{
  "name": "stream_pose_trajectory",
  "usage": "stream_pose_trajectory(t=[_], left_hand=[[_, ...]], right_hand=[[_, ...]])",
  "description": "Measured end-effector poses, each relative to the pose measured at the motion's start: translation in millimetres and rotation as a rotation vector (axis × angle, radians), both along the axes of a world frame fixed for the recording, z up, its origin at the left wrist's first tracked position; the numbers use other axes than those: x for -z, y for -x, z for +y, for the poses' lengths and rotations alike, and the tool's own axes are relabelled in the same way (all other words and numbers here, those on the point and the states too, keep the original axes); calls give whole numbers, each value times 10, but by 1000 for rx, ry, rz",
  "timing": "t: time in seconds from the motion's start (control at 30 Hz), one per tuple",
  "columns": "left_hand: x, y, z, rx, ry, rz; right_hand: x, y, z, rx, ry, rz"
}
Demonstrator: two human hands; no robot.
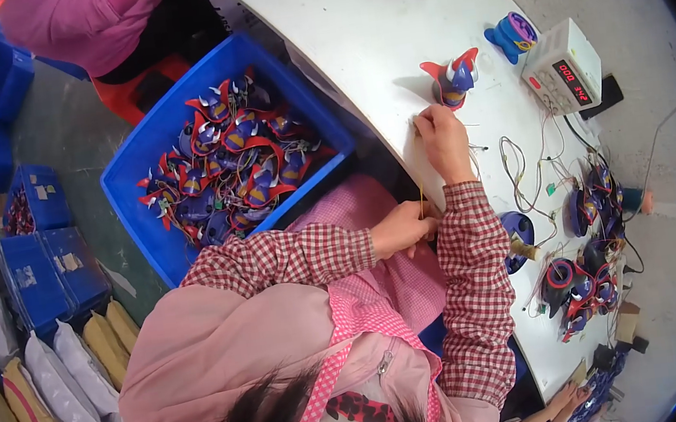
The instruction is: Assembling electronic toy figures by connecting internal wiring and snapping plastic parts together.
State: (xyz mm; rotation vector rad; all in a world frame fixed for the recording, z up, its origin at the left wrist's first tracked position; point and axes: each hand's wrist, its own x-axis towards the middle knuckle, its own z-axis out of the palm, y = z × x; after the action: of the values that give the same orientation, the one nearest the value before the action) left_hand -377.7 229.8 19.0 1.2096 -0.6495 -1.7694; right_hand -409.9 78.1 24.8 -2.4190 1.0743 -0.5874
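My left hand [403, 228] is closed in a pinch near my lap, by the table edge. A thin yellow wire [422, 194] stands up from its fingertips. Over the table's edge, my right hand [444, 143] has its fingers pressed together; what they hold, if anything, is too small to make out. Just beyond the right fingers stands a small toy figure head [454, 83] in purple and red with white horns. Thin wires [471, 125] lie on the white table [368, 47] beside the right hand.
Left of the table, a blue bin [120, 191] holds many similar toy heads. On the right are a power supply [564, 69] with a red display, a blue spool holder [512, 36], loose cables [520, 180] and more toy parts [579, 287]. Another person [80, 32] sits far left.
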Motion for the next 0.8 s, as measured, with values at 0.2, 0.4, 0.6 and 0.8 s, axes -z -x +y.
stream_pose_trajectory(t=[0.2, 0.4, 0.6, 0.8], left_hand=[[212, -6, 26, 1, -40, 56], [161, -68, 45, 18, -17, 77], [151, -160, 144, -13, 31, 91], [229, -217, 278, -136, 5, 220]], right_hand=[[-118, -31, -121, 9, -312, 4], [-105, -53, -115, -2, -267, 44], [-39, 7, -158, -35, -310, 42], [-78, 250, -18, 40, -138, -200]])
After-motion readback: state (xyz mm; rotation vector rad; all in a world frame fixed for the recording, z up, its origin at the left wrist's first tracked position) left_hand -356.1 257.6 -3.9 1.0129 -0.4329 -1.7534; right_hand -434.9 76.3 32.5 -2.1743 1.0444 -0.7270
